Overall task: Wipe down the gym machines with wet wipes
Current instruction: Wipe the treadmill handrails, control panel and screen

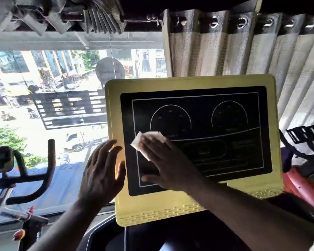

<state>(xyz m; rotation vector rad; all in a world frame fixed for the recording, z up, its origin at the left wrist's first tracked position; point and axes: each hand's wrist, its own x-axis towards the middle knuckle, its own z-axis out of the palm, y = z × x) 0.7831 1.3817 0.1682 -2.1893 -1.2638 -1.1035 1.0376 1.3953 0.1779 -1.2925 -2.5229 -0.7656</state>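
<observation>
Daylight from a big window (pixel 43 109) fills the left side, a grey curtain (pixel 243 51) is hung to the right, and a yellow-framed console (pixel 188 81) is tilted up in front of both. A white wet wipe (pixel 137 142) is pressed flat on the lower left of the console's black panel (pixel 225 142) under the straight fingers of the right hand (pixel 167 163), so it's pushed rather than gripped. The left hand (pixel 101 171) is spread open at the frame's left edge with nothing held; whether it actually touches can't be told.

Progress looks early-ish tbh: only 1 corner of the panel is covered and no wet streaks can be made out. The 2 dial outlines, the yellow rim and the other machines, like the bike handlebars (pixel 34 178) at left and the red machine (pixel 297 182) at right, are probably yet to be done.

Lots of open panel is available to the right. The frame's edge and the left hand are just beside the wipe, so leftward strokes would be cut short.
</observation>
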